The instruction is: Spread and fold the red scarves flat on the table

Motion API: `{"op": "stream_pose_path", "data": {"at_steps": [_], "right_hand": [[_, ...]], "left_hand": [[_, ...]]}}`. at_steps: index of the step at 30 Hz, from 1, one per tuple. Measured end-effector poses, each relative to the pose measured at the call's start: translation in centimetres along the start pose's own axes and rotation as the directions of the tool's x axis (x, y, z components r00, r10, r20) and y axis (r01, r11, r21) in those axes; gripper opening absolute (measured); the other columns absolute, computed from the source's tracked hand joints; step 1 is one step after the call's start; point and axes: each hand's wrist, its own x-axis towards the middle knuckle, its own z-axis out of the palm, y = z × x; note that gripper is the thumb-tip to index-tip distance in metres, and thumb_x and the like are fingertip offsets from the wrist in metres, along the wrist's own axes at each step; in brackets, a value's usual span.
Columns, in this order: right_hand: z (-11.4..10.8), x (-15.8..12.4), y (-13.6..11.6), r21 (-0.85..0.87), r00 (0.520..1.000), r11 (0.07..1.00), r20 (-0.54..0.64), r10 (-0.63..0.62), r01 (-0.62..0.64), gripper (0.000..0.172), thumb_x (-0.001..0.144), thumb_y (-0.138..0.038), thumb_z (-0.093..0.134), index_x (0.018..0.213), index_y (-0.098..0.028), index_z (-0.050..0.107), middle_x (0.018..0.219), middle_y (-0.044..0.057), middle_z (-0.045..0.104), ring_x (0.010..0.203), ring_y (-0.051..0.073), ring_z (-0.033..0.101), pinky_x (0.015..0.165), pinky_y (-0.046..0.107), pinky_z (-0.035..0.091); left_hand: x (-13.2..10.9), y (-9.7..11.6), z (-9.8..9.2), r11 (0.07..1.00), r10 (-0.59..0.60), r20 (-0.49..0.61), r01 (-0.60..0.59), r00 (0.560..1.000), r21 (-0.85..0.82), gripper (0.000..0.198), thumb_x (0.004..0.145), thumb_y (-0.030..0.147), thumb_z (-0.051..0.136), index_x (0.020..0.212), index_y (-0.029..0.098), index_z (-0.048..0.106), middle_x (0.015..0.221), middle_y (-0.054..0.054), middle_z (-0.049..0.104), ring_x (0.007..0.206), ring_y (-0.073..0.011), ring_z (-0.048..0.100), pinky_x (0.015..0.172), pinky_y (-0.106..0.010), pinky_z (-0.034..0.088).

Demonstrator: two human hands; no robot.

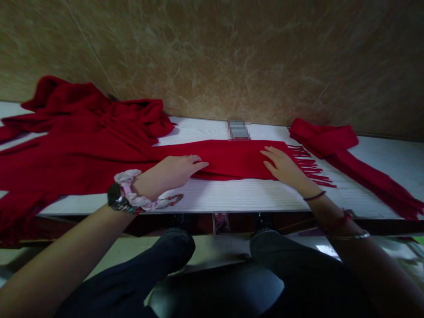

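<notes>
A: Head view. How far along?

B: Red scarf [235,159] lies lengthwise on the white table [225,196], under both hands. Stretch between them flat, narrow, edges nearly straight; I'd judge that part done. Fringe [308,165] at its right end, strands spread on the tabletop.

A: And what's left?

B: By my reading, the left side. Red cloth there spreads wide and creased, with a crumpled heap [79,106] behind it, near the wall [232,57]. Can't tell whether strip and heap are one piece. Second scarf [338,141], bent over on itself, lies off to the right, neither hand on it.

A: Left hand?

B: Left hand [170,172] enters from lower left, back upward, over the strip. Knuckles bent, fingers close together, thumb pointing right. Undersides hidden; can't tell whether cloth is pinched.

A: Right?

B: Right hand [283,165] enters from lower right, forearm slanting up and leftward. Rests on the strip just beside the fringe. Fingers apart, pointing left; no grip seen. Hands face each other, well apart, flat cloth between.
</notes>
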Motion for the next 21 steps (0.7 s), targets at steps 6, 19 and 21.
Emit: {"op": "stream_pose_path", "data": {"at_steps": [6, 19, 21], "right_hand": [[0.3, 0.5, -6.7, 0.219, 0.942, 0.926, 0.068, -0.328, 0.307, 0.043, 0.089, -0.025, 0.041, 0.131, -0.020, 0.047, 0.134, 0.007, 0.051, 0.124, 0.017, 0.045, 0.105, 0.039, 0.037], [2.3, -0.4, -6.1, 0.287, 0.958, 0.915, -0.056, -0.280, 0.284, 0.032, 0.086, -0.013, 0.043, 0.114, -0.015, 0.056, 0.114, 0.010, 0.064, 0.106, 0.019, 0.059, 0.094, 0.040, 0.048], [2.3, -0.4, -6.1, 0.285, 0.957, 0.914, -0.055, -0.285, 0.289, 0.031, 0.086, -0.013, 0.043, 0.114, -0.014, 0.057, 0.114, 0.011, 0.064, 0.107, 0.020, 0.059, 0.095, 0.041, 0.048]], "left_hand": [[-1.2, 1.0, 0.6, 0.993, 0.028, -0.030, -0.025, 0.999, 0.112, 0.054, 0.087, 0.006, 0.034, 0.136, 0.029, 0.039, 0.142, -0.007, 0.039, 0.115, -0.0247, 0.052, 0.088, -0.038, 0.046], [-2.4, 0.7, 1.7, 0.985, 0.038, -0.131, -0.015, 0.991, 0.172, 0.025, 0.083, 0.006, 0.039, 0.090, 0.012, 0.063, 0.113, -0.013, 0.062, 0.096, -0.0220, 0.061, 0.084, -0.037, 0.048], [-2.6, 0.2, 1.5, 0.984, 0.021, -0.093, -0.004, 0.995, 0.177, 0.025, 0.084, 0.007, 0.038, 0.091, 0.012, 0.061, 0.100, -0.011, 0.065, 0.088, -0.0203, 0.062, 0.080, -0.034, 0.049]]}}
